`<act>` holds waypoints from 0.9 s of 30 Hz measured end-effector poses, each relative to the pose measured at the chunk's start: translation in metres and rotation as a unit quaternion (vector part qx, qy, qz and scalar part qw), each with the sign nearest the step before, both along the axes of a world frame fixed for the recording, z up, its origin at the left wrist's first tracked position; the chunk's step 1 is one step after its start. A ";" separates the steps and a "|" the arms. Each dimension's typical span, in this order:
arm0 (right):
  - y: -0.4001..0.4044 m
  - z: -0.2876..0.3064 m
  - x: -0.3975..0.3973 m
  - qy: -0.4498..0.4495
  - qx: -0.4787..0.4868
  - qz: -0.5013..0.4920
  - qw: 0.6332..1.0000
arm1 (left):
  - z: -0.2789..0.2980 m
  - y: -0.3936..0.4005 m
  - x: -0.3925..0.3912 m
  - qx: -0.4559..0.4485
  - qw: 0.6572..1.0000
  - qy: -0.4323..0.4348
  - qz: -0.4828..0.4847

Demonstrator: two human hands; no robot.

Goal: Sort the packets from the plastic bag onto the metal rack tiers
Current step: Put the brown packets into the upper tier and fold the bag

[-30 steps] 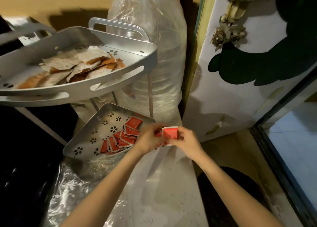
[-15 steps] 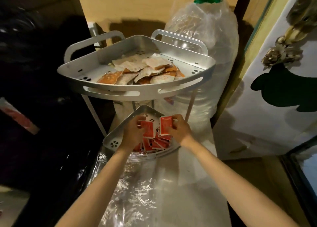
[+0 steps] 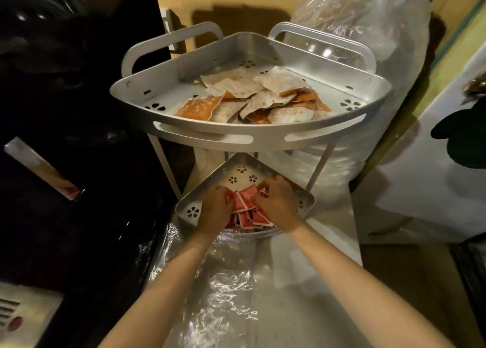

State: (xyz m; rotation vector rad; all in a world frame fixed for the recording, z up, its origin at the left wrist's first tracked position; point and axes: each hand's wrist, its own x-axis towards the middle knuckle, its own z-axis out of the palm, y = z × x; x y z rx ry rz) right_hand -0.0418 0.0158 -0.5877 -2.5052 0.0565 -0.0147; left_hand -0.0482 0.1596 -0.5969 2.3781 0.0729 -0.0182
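Note:
A silver metal corner rack stands before me. Its upper tier [image 3: 200, 134] holds several white and orange packets [image 3: 263, 100]. Its lower tier [image 3: 244, 167] holds a pile of small red packets [image 3: 247, 205]. My left hand [image 3: 214, 208] and my right hand [image 3: 278, 203] both rest knuckles-up on that red pile, fingers curled down among the packets. Whether either hand still grips a packet is hidden under the fingers. A crumpled clear plastic bag [image 3: 210, 282] lies flat on the surface under my forearms.
A large water bottle wrapped in clear plastic [image 3: 368, 45] stands behind the rack on the right. A white panel with a dark green shape [image 3: 420, 190] lies to the right. A black appliance [image 3: 65, 137] fills the left side.
Both hands have gone down from holding red packets above the lower tier to pressing on the red pile. The view has tilted so the upper tier is seen from above.

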 end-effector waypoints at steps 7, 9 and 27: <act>-0.004 0.008 -0.010 -0.007 -0.026 0.035 0.999 | 0.017 0.002 -0.007 0.015 0.999 0.015 -0.026; -0.006 0.013 -0.016 -0.015 -0.043 0.049 0.998 | 0.031 0.007 -0.011 -0.009 0.997 0.048 -0.062; 0.011 -0.014 -0.134 0.035 0.053 -0.007 0.998 | 0.013 0.062 -0.162 0.056 0.996 -0.012 0.062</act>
